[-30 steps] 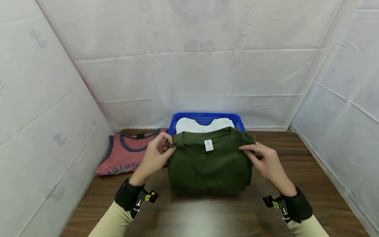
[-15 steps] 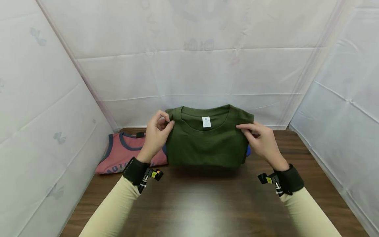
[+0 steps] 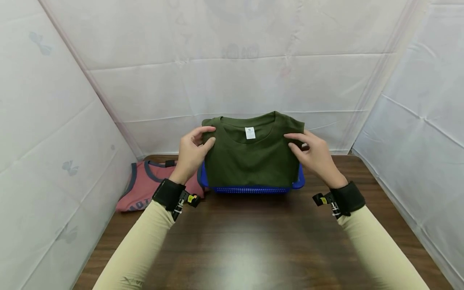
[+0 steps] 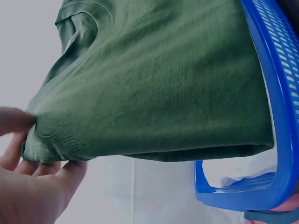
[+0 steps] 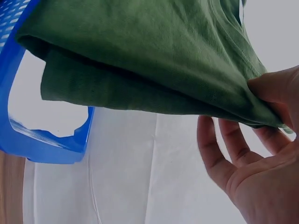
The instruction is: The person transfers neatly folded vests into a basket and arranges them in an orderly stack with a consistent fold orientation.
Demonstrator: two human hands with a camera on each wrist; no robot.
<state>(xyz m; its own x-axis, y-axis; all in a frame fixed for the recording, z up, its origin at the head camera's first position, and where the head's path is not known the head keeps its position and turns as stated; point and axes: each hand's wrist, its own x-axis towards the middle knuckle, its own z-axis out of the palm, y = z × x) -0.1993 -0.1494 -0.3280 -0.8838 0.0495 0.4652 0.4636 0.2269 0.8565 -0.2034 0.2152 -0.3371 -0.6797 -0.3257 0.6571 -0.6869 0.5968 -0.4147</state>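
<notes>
So the left hand (image 3: 191, 155) has the green shirt (image 3: 253, 161) pinched at its left edge, thumb against fingers, and the right hand (image 3: 314, 156) is clamped on the right edge the same way. Shirt's tilted over the blue basket (image 3: 251, 189), far side of the table (image 3: 239, 245), some white cloth (image 5: 42, 100) inside. Red shirt's (image 3: 145, 191) lying just left.

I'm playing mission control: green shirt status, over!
Left grip, right grip both pinching green shirt. Shirt held over blue basket. White cloth inside; nothing visibly blocking.
</notes>
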